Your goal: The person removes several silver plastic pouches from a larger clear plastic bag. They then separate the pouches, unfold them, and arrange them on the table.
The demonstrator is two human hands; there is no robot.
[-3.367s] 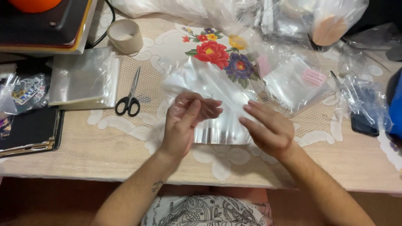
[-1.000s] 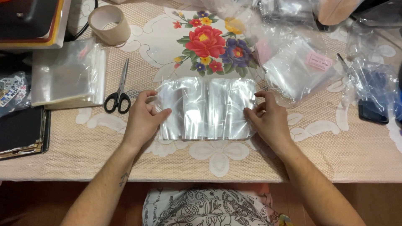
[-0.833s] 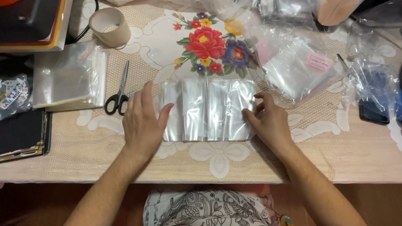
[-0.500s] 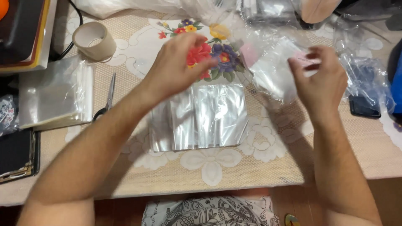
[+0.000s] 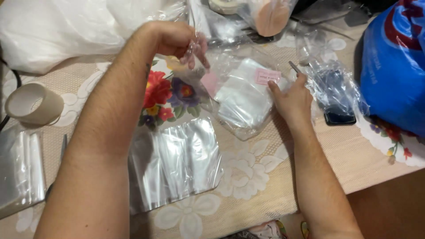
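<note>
While pinching clear film (lifted): left hand.

A flat plastic bag lies on the table, tape roll far left, phone right.

Lace-clothed table bears clear bags (tape roll too)

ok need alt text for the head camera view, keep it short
A person's left hand pinches thin clear plastic film above a floral tablecloth while the right hand rests on a packet of clear bags. A flat stack of clear bags lies nearer; a tape roll sits at left.
</note>
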